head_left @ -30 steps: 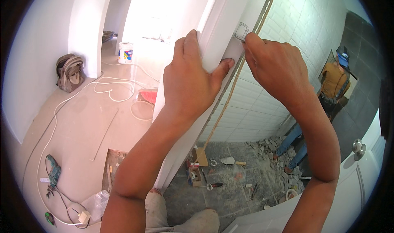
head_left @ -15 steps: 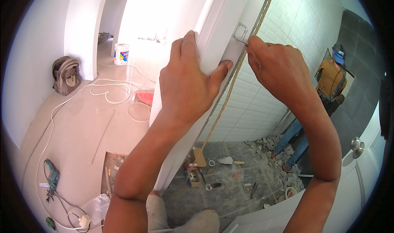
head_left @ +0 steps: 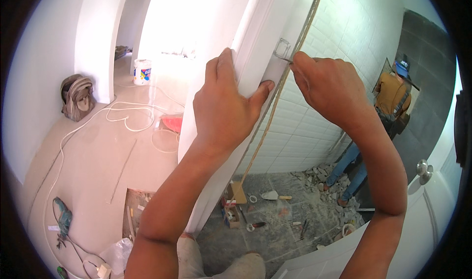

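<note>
A white door frame (head_left: 255,48) rises on a slant through the middle of the view. My left hand (head_left: 221,97) grips it, fingers laid along one face and the thumb round the other edge. In the frame's inner face, near its edge, is a small rectangular outline (head_left: 281,48), which looks like a latch recess or strike plate. My right hand (head_left: 329,85) is closed beside it, pinching a thin dark metal piece (head_left: 284,59) whose tip meets the lower edge of that outline. The rest of this piece is hidden in my fingers.
A white door with a round knob (head_left: 424,171) stands at right. Beyond, a person (head_left: 392,95) faces the wall near rubble (head_left: 322,181). A trowel (head_left: 271,195) and small tools lie on the dark floor. At left are a backpack (head_left: 77,98), paint bucket (head_left: 142,72), cable and power tool (head_left: 62,215).
The whole view has shifted slightly. Both hands keep their places on and beside the frame, with the thin metal piece still at the outline's lower edge.
</note>
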The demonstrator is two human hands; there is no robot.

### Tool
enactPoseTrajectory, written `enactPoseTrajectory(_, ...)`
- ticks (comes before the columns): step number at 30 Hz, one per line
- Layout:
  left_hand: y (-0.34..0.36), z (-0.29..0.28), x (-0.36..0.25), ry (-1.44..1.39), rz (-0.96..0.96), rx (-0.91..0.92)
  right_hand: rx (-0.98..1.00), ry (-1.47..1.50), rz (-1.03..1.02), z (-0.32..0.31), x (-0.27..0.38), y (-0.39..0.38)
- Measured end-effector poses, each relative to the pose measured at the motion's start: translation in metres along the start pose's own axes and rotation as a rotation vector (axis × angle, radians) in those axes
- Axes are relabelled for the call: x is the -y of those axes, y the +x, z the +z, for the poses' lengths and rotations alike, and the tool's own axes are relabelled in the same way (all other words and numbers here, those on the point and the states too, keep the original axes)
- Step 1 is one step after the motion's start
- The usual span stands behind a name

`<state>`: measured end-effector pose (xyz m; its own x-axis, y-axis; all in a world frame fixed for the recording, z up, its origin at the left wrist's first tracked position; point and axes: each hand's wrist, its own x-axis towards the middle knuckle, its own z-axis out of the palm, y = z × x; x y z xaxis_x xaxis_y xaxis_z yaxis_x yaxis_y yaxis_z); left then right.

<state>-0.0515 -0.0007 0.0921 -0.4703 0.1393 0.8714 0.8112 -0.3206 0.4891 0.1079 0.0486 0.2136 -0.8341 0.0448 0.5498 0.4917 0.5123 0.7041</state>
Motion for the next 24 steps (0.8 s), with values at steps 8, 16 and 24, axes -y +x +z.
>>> enactPoseTrajectory(8,0.0,0.002,0.002,0.001,0.047,-0.008,0.098,-0.06,0.089,-0.024,0.018,-0.003)
enactPoseTrajectory(16,0.0,0.002,0.002,-0.004,0.041,-0.005,-0.052,0.076,0.125,-0.015,-0.004,0.01)
enactPoseTrajectory(24,0.0,0.001,0.001,0.006,0.038,-0.02,-0.153,0.031,0.003,0.012,-0.018,0.013)
